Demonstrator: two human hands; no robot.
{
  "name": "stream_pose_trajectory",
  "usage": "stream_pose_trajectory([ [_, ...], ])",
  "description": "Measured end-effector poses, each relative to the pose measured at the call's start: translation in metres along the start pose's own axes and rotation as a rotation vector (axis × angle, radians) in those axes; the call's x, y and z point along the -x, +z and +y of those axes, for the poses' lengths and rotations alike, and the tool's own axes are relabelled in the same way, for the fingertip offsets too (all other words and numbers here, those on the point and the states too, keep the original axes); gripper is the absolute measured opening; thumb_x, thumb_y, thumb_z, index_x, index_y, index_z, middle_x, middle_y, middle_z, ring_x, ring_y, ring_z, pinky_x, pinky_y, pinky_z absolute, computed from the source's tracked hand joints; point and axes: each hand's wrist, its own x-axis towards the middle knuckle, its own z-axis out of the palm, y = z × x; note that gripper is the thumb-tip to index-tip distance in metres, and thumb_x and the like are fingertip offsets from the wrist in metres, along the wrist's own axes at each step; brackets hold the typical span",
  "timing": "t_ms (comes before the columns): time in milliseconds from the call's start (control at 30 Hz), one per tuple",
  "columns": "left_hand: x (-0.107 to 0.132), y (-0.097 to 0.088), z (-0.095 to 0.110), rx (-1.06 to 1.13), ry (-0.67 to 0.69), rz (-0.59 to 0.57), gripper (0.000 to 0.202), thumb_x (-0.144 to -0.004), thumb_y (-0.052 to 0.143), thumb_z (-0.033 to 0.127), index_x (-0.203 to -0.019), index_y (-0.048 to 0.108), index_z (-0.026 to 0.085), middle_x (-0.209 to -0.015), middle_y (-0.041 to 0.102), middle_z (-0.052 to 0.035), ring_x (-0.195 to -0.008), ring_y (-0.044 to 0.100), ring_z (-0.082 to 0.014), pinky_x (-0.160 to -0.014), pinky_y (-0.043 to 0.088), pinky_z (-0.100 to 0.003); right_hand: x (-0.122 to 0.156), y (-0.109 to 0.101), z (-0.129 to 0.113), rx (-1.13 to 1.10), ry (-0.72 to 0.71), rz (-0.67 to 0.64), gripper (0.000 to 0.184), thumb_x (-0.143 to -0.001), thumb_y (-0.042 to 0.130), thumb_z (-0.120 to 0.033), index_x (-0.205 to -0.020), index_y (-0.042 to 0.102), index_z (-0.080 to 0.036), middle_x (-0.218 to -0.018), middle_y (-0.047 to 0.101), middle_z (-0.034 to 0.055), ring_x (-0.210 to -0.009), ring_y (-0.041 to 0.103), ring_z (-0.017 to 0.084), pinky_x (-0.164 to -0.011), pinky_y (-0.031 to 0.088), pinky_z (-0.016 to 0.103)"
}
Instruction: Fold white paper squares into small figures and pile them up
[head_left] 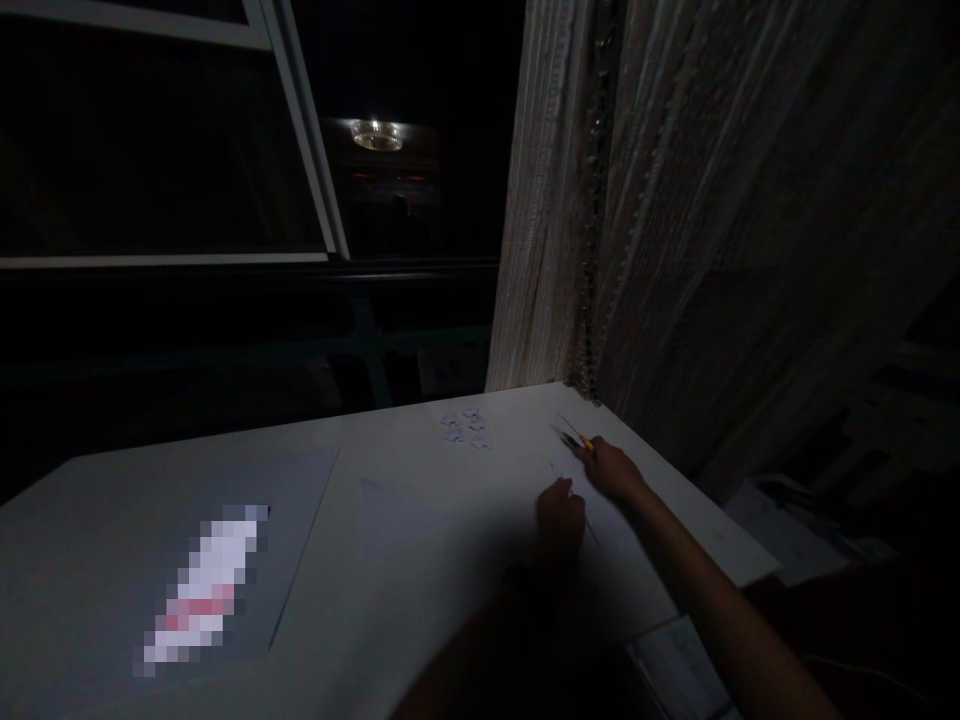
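My right hand (pixel 615 472) is closed around what look like scissors (pixel 588 444) with a yellow part at the grip. Two thin dark, blurred points spread from them toward the upper left. My left hand (pixel 561 515), lower and just to the left, is pinched on a pale sheet of paper (pixel 611 520) lying under both hands. Shadow hides much of the left fingers and of the paper. Several small outlined paper cutouts (pixel 466 428) lie in a cluster farther back on the white table (pixel 405 440), away from the hands.
A triangular piece of paper (pixel 397 515) lies mid-table. At left rests a large grey sheet (pixel 296 540) with a bright pixelated patch (pixel 206 580) on it. A printed sheet or booklet (pixel 682 665) is at the near edge. Curtains (pixel 544 220) hang behind the right corner; the room is dark.
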Motion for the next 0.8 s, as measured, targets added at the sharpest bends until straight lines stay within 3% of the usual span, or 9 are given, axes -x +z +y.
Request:
stream_pose_trajectory([
  [167, 0.001, 0.001, -0.006, -0.182, 0.074, -0.038, 0.047, -0.06, 0.048, 0.003, -0.105, 0.059, 0.01, -0.117, 0.056, -0.0121, -0.11, 0.05, -0.0226, -0.095, 0.039, -0.035, 0.003, 0.006, -0.007, 0.074, 0.051, 0.054, 0.029, -0.088, 0.032, -0.036, -0.1, 0.045, -0.012, -0.096, 0.061, 0.0148, -0.086, 0.06, 0.025, -0.062, 0.038, 0.028],
  [233, 0.004, -0.001, -0.014, -0.297, 0.17, -0.057, 0.046, -0.062, 0.048, 0.005, -0.107, 0.058, 0.009, -0.117, 0.056, -0.0135, -0.109, 0.051, -0.0225, -0.095, 0.04, -0.035, 0.005, 0.005, -0.009, 0.095, 0.05, 0.09, 0.028, -0.089, 0.031, -0.035, -0.099, 0.045, -0.013, -0.095, 0.061, 0.0141, -0.085, 0.06, 0.025, -0.062, 0.038, 0.029],
  [333, 0.015, -0.009, -0.029, -0.517, 0.547, -0.074, 0.046, -0.067, 0.044, 0.008, -0.111, 0.054, 0.011, -0.121, 0.053, -0.0118, -0.111, 0.049, -0.0222, -0.096, 0.039, -0.038, 0.011, -0.005, -0.01, 0.142, 0.063, 0.162, 0.026, -0.088, 0.03, -0.03, -0.098, 0.045, -0.012, -0.095, 0.059, 0.0156, -0.084, 0.06, 0.026, -0.062, 0.039, 0.031],
  [400, 0.024, -0.016, -0.037, -0.692, 0.861, -0.212, 0.04, -0.071, 0.045, 0.013, -0.109, 0.054, 0.009, -0.121, 0.052, -0.0135, -0.117, 0.042, -0.0241, -0.098, 0.037, -0.04, 0.018, -0.013, -0.009, 0.163, 0.076, 0.182, 0.025, -0.088, 0.03, -0.028, -0.097, 0.045, -0.011, -0.095, 0.058, 0.0167, -0.084, 0.06, 0.026, -0.062, 0.039, 0.031],
  [433, 0.029, -0.019, -0.039, -0.779, 0.983, -0.306, 0.036, -0.073, 0.045, 0.015, -0.108, 0.054, 0.01, -0.12, 0.053, -0.013, -0.118, 0.041, -0.0237, -0.098, 0.037, -0.04, 0.022, -0.016, -0.008, 0.165, 0.07, 0.172, 0.026, -0.087, 0.03, -0.03, -0.097, 0.046, -0.011, -0.095, 0.058, 0.0169, -0.084, 0.06, 0.026, -0.062, 0.039, 0.031],
  [467, 0.033, -0.02, -0.04, -0.855, 1.039, -0.325, 0.034, -0.076, 0.045, 0.017, -0.108, 0.054, 0.011, -0.118, 0.054, -0.0126, -0.117, 0.042, -0.0232, -0.097, 0.038, -0.04, 0.026, -0.018, -0.007, 0.162, 0.059, 0.151, 0.028, -0.087, 0.03, -0.032, -0.097, 0.046, -0.01, -0.094, 0.059, 0.017, -0.084, 0.06, 0.026, -0.062, 0.039, 0.031],
  [567, 0.042, -0.021, -0.035, -0.974, 1.041, -0.202, 0.029, -0.083, 0.041, 0.022, -0.109, 0.051, 0.014, -0.118, 0.053, -0.0121, -0.117, 0.041, -0.023, -0.095, 0.039, -0.041, 0.036, -0.015, -0.006, 0.154, 0.035, 0.069, 0.032, -0.087, 0.031, -0.036, -0.096, 0.048, -0.01, -0.091, 0.06, 0.0161, -0.084, 0.06, 0.026, -0.062, 0.04, 0.031],
  [667, 0.044, -0.018, -0.026, -1.012, 1.026, -0.226, 0.026, -0.082, 0.046, 0.029, -0.103, 0.052, 0.015, -0.112, 0.054, -0.011, -0.109, 0.047, -0.0222, -0.09, 0.042, -0.04, 0.041, -0.002, -0.004, 0.169, 0.025, 0.023, 0.03, -0.088, 0.032, -0.034, -0.096, 0.048, -0.01, -0.092, 0.059, 0.016, -0.085, 0.059, 0.025, -0.063, 0.039, 0.03],
  [800, 0.044, -0.019, -0.02, -1.027, 1.049, -0.252, 0.024, -0.084, 0.042, 0.029, -0.1, 0.051, 0.014, -0.102, 0.057, -0.0109, -0.101, 0.05, -0.0208, -0.085, 0.044, -0.038, 0.04, 0.013, -0.001, 0.223, -0.004, 0.087, 0.029, -0.089, 0.03, -0.032, -0.096, 0.048, -0.009, -0.094, 0.057, 0.0172, -0.087, 0.057, 0.026, -0.064, 0.039, 0.03],
])
